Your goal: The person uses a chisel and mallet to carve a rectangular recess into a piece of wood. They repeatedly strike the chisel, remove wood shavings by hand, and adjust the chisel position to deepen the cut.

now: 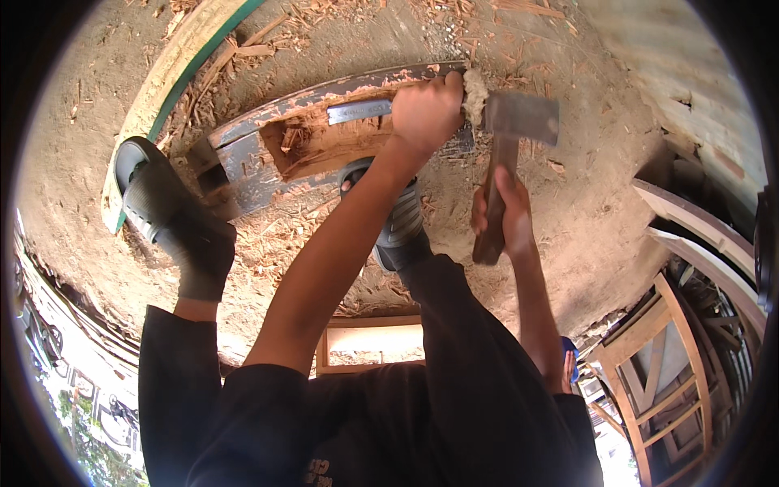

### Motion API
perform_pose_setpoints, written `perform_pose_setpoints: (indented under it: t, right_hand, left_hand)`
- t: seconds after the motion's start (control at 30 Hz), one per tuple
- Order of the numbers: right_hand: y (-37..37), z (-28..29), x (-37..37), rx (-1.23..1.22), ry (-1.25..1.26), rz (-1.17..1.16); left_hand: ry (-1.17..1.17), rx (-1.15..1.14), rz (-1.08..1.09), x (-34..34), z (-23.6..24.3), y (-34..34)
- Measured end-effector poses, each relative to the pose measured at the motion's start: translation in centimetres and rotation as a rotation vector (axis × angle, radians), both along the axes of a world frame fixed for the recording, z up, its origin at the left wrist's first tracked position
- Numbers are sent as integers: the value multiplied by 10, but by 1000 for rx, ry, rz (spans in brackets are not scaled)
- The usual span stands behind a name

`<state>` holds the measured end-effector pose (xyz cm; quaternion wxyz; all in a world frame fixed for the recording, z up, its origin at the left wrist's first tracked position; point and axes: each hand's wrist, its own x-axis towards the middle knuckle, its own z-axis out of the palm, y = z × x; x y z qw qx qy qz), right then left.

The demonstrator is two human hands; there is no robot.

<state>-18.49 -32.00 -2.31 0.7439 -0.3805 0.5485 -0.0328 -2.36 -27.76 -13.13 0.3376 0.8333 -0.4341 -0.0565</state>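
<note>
My left hand (pixel 428 109) is closed round a chisel (pixel 357 112), whose flat metal blade points left over a recess in a grey-painted wooden beam (pixel 243 166). The handle's frayed, pale end (pixel 475 93) sticks out past my fist. In my right hand (pixel 510 209) is a hammer (pixel 523 119) with a wooden handle and a broad, dark, block-like head, slightly blurred. Its head is just right of the frayed end; whether they touch I cannot tell. Bare, splintered wood shows inside the recess. My sandalled right foot (pixel 399 215) is against the beam's near side.
My left foot (pixel 158 195) is near a curved, green-edged board (pixel 174 81). Wood chips (pixel 280 219) litter the dirt floor. A wooden frame (pixel 373 322) lies close to me. Wooden frames (pixel 661 381) stand at right, by a wall (pixel 690 73). Part of another person (pixel 570 361) shows at lower right.
</note>
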Motion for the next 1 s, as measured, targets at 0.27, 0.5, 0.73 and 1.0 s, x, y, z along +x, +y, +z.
perform_pose_setpoints:
  t: [0.27,0.5,0.73,1.0]
  right_hand:
    - [-30,-7,6,-131,-226,-418]
    - [-6,8,4,-89,73,241]
    - [-20,1,24,-147,-98,-234]
    - [0,11,4,57,20,46]
  left_hand:
    - [46,-3,-38,1,-1,-1]
    - [90,39,-43,5,3,5]
    - [73,-12,-31,3,0,1]
    - [89,-36,-61,6,2,7]
